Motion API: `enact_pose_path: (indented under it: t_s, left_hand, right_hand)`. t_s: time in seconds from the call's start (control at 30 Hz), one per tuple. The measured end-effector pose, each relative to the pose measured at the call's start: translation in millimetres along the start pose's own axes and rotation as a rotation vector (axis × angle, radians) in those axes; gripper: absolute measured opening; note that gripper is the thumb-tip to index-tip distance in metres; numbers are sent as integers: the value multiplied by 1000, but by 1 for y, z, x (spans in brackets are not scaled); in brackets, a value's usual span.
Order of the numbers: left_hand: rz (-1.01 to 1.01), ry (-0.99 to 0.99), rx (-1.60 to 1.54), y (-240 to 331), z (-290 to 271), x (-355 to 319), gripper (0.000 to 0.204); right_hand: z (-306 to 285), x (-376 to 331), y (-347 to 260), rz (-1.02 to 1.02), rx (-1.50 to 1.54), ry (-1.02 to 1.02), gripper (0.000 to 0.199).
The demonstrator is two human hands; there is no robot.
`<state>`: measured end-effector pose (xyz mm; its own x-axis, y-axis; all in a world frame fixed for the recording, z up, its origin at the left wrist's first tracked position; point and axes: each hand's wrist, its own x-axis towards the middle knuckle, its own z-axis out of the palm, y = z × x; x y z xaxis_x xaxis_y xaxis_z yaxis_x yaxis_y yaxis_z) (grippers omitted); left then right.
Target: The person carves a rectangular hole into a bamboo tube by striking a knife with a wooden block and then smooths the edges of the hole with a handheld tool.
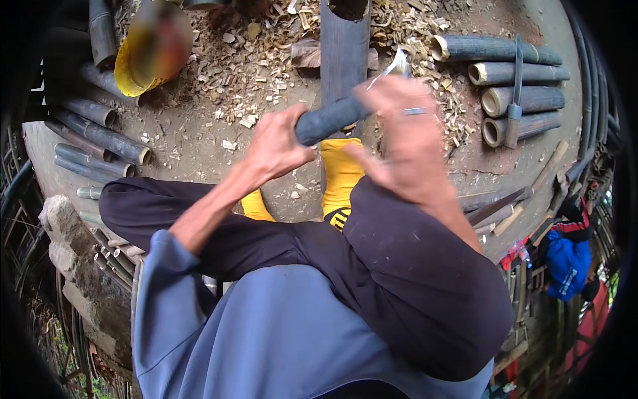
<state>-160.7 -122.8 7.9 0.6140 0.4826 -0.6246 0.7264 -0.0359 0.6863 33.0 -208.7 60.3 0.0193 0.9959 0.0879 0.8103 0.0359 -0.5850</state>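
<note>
Blue-grey cloth shirt below grip | left hand wrapped round dark, bamboo-like cylinder, best kept steady | right hand blurred at its right end, hold unclear

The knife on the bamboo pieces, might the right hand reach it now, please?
Probably yes: the knife lies uncovered on the bamboo pieces, though the right hand must first leave the dark tube.

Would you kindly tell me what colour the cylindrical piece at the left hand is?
The cylindrical piece is dark blue-grey, seen in the head view.
</note>
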Motion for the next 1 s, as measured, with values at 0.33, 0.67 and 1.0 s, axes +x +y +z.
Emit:
enact_pose_path:
  t_s: [0.33,0.67,1.0]
  left_hand:
    - [314,-293,611,-21,-78,6,40]
    - [230,-436,660,-34,-90,93,24]
    - [-450,193,-172,-66,112,-83,36]
  right_hand:
    - [131,-16,-21,31,308,-149,49]
    - [138,24,1,403,777,-284,29]
    - [118,-16,0,-340,166,-964,12]
